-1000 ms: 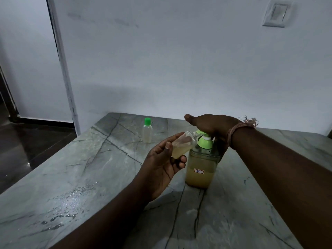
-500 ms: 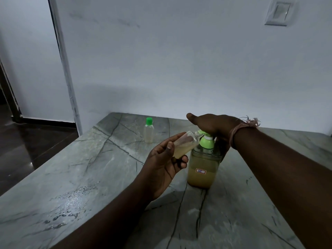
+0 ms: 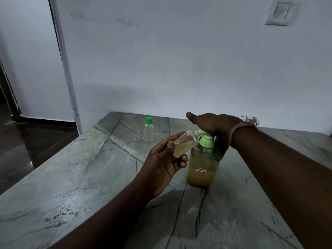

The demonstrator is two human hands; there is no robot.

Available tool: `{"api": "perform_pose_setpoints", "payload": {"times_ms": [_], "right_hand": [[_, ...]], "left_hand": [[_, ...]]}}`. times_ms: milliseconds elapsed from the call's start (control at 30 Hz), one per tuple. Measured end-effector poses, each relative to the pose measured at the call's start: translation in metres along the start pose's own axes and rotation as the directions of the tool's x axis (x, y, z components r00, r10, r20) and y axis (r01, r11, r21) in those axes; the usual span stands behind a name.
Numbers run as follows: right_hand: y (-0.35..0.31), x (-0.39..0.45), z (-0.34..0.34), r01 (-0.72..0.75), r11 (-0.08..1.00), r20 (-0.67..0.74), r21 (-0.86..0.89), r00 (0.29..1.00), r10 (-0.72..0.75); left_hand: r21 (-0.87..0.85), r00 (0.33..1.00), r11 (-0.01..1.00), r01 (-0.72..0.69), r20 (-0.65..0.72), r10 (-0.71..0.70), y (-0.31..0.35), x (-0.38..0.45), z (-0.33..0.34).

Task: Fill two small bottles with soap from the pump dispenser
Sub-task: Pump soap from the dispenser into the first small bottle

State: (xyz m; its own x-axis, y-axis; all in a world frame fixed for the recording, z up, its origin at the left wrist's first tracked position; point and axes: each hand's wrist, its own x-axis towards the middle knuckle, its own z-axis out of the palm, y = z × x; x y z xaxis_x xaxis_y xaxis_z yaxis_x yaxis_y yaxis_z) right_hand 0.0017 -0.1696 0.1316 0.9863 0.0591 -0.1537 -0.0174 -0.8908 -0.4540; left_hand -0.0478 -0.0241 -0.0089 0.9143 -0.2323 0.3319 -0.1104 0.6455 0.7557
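Small bottle (image 3: 185, 143) tilted between left fingers (image 3: 169, 147), at pump dispenser (image 3: 203, 166)

One small white sticker (image 3: 200, 170) — red-bordered, handwritten "35" in dark ink — stuck on the front of the pump dispenser (image 3: 202, 169), about mid-height of the clear body, at the level of the yellowish soap. No brand name or printed wording legible on the dispenser's green pump head. No label or lettering legible on the small bottle (image 3: 185, 145) held tilted at the spout, nor on the green-capped small bottle (image 3: 148, 130) standing further back on the worktop (image 3: 93, 169). Wall switch (image 3: 278, 13), upper right — unmarked.
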Motion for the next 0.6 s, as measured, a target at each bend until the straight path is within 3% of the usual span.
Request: {"api": "perform_pose_setpoints", "payload": {"times_ms": [133,200,300,400,467,533,600], "right_hand": [[0.0012,0.0,-0.0043,-0.232,0.928,0.213,0.292,0.962,0.174],[0.0017,-0.001,-0.0079,-0.28,0.911,0.298,0.304,0.936,0.188],[0.0014,-0.0003,-0.0057,-0.199,0.943,0.202,0.265,0.968,0.148],[-0.0009,0.0015,-0.0002,-0.026,1.0,0.018,0.009,1.0,0.026],[0.0,0.004,0.0002,0.035,0.996,0.005,-0.077,0.999,-0.035],[-0.0002,0.004,-0.0017,0.034,0.999,0.027,-0.027,0.999,-0.033],[0.0002,0.0045,-0.0027,-0.062,0.994,0.085,0.088,0.995,0.054]], "left_hand": [[0.004,1.0,1.0,0.001,0.002,-0.001,0.0014,-0.0003,0.0017],[0.001,1.0,1.0,0.006,0.009,-0.006,0.0019,0.0001,0.0027],[-0.005,1.0,1.0,0.0,0.011,0.0,0.0011,0.0008,0.0014],[-0.018,1.0,1.0,0.0,0.008,0.0,0.0,-0.0001,0.0008],[-0.017,1.0,1.0,-0.002,0.011,0.002,-0.0011,-0.0005,-0.0002],[-0.011,1.0,1.0,-0.008,0.012,0.008,-0.0008,-0.0001,0.0],[-0.007,1.0,1.0,-0.006,0.016,0.006,-0.0001,0.0008,-0.0001]]}}
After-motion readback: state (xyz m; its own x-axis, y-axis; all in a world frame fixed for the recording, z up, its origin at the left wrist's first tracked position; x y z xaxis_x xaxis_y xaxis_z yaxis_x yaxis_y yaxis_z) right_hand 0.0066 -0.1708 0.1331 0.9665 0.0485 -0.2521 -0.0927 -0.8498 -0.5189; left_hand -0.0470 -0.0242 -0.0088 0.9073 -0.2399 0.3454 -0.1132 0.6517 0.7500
